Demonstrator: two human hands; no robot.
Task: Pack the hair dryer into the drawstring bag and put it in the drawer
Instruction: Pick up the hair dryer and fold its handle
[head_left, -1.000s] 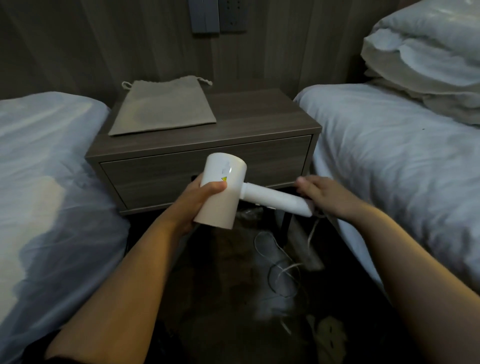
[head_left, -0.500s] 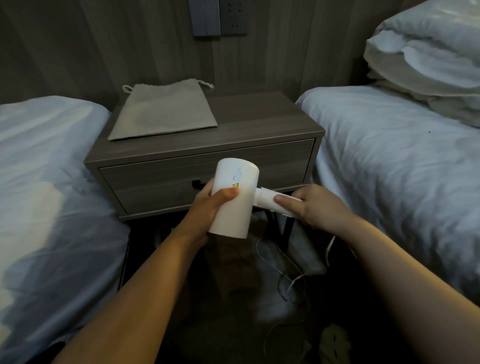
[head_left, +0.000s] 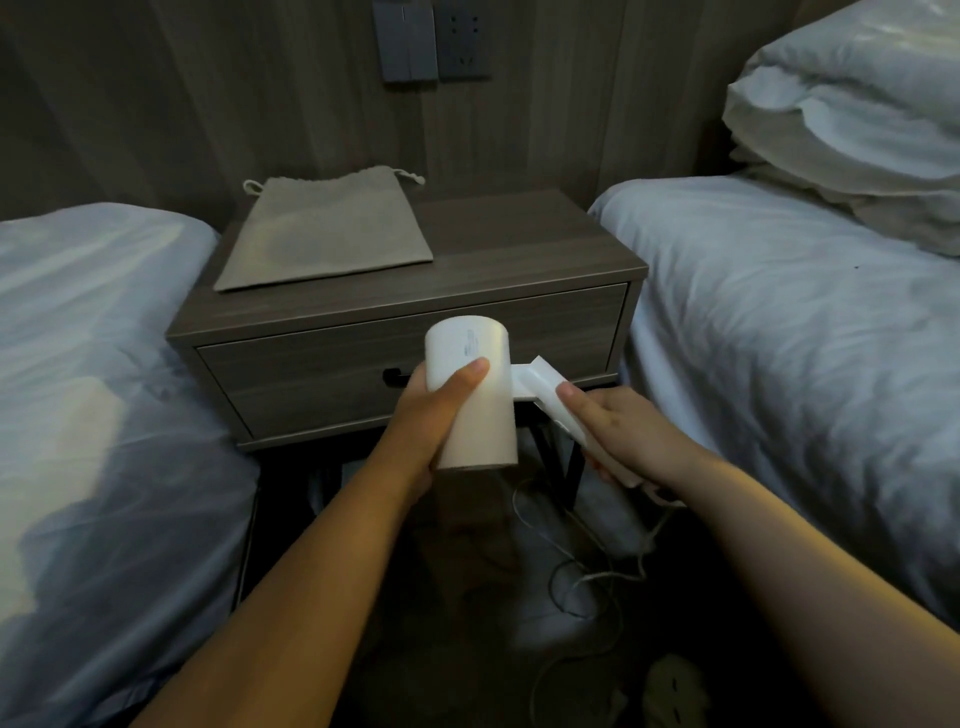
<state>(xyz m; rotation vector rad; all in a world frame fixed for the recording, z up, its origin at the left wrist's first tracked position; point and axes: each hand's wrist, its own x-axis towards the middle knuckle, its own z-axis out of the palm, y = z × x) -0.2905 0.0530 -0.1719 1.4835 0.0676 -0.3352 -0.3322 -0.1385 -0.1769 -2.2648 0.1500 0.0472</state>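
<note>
I hold a white hair dryer (head_left: 480, 415) in front of the nightstand. My left hand (head_left: 431, 415) grips its round barrel. My right hand (head_left: 618, 431) is closed on the handle, which is bent at its hinge towards me. Its white cord (head_left: 587, 577) hangs down to the floor. The beige drawstring bag (head_left: 327, 234) lies flat on the left of the nightstand top. The drawer (head_left: 322, 374) below is closed; my left hand partly hides its dark handle.
The dark wood nightstand (head_left: 519, 249) stands between two beds with white sheets, one on the left (head_left: 93, 389) and one on the right (head_left: 789, 338). Pillows (head_left: 852, 114) are piled at the back right. Wall sockets (head_left: 431, 39) sit above. The floor below is dark.
The handle, straight out to the right a second ago, has folded at the hinge towards me. My right hand slid along it and closed on it. The dryer moved slightly right.
</note>
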